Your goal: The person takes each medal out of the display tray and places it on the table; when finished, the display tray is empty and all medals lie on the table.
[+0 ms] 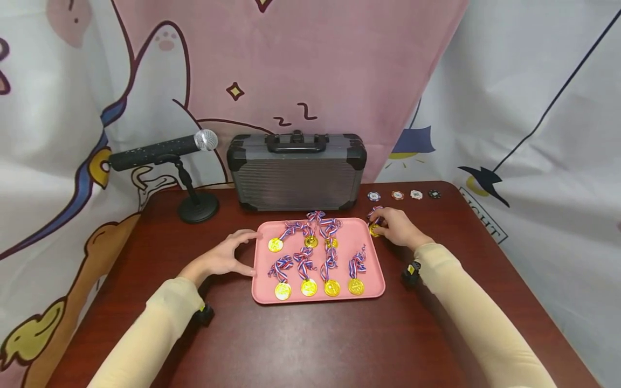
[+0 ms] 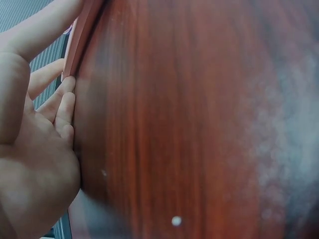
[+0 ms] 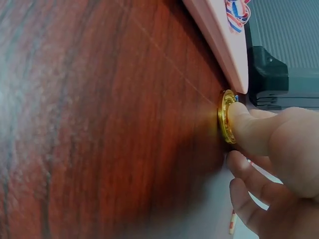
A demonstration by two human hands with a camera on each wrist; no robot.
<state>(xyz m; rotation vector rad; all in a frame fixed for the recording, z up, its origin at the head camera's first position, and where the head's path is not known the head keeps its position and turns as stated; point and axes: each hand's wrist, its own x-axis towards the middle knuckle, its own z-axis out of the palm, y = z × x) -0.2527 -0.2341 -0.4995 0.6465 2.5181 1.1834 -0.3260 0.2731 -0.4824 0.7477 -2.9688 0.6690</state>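
A pink tray (image 1: 373,280) lies on the table with several gold medals (image 1: 332,288) on it, their red, white and blue ribbons bunched up behind them. At its left edge is my left hand (image 1: 225,256), fingers and thumb spread apart, tips right at the rim. In the left wrist view, the fingers of that hand reach along the tray's side. Just beyond the tray's right edge, my right hand (image 1: 400,229) pinches another gold medal (image 3: 227,117), thumb over its face. Its striped ribbon lies partly hidden behind the fingers.
Behind the tray stands a dark silver case (image 1: 296,180). A microphone (image 1: 165,152) on a round-based stand is at the back left. Poker chips (image 1: 398,195) line the table's back right edge. A printed curtain (image 1: 315,70) hangs around the table (image 1: 310,345).
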